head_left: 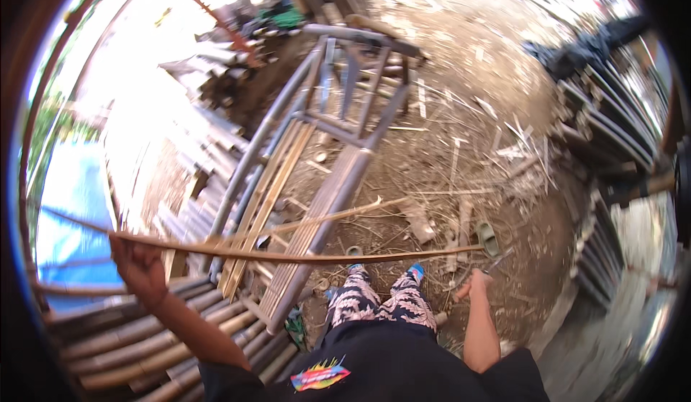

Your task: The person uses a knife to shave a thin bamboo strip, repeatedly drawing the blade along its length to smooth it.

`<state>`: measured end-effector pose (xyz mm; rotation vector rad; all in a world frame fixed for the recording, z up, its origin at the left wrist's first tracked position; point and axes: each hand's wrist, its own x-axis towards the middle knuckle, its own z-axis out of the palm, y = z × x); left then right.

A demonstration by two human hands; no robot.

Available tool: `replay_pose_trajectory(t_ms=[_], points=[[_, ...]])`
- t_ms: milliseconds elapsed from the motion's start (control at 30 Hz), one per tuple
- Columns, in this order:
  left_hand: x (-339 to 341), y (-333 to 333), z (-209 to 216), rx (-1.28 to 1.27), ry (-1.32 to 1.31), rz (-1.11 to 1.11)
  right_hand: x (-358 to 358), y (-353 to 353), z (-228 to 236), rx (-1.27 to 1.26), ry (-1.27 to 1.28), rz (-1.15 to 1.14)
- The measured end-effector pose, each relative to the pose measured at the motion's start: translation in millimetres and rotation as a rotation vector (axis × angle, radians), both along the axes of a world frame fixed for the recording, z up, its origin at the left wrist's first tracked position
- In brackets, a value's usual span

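A long, thin bamboo strip (345,259) stretches across in front of my body, bowed slightly. Around its left part my left hand (138,267) is closed, held out to the left. Low on the right, my right hand (476,285) is closed on what looks like a knife (497,263), with a thin blade pointing away to the right; it is blurred. The strip's right end lies just beyond this hand, apart from it. Past the held strip, a second bamboo strip (324,218) runs over a bamboo bench (324,208) with a slatted seat.
Bamboo poles (151,330) lie at the lower left, near a blue tarp (72,222). More poles (612,121) are stacked at the right. Shavings and offcuts (515,146) litter the dirt floor. A green sandal (488,239) lies beyond my right hand.
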<state>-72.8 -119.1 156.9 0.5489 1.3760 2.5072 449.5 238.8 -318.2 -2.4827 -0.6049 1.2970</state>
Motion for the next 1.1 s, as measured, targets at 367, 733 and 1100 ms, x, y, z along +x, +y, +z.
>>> replay_pose_trajectory(t_ms=[367, 733, 1100], points=[[23, 187, 6, -0.917, 0.55, -0.133, -348, -72, 333, 0.625, 1.375, 0.963], [-93, 69, -148, -1.247, 0.394, 0.003, -438, -115, 226, 0.568, 1.204, 0.658], [-138, 83, -256, -1.16, 0.518, -0.191, -393, -129, 236, 0.685, 1.031, 0.575]])
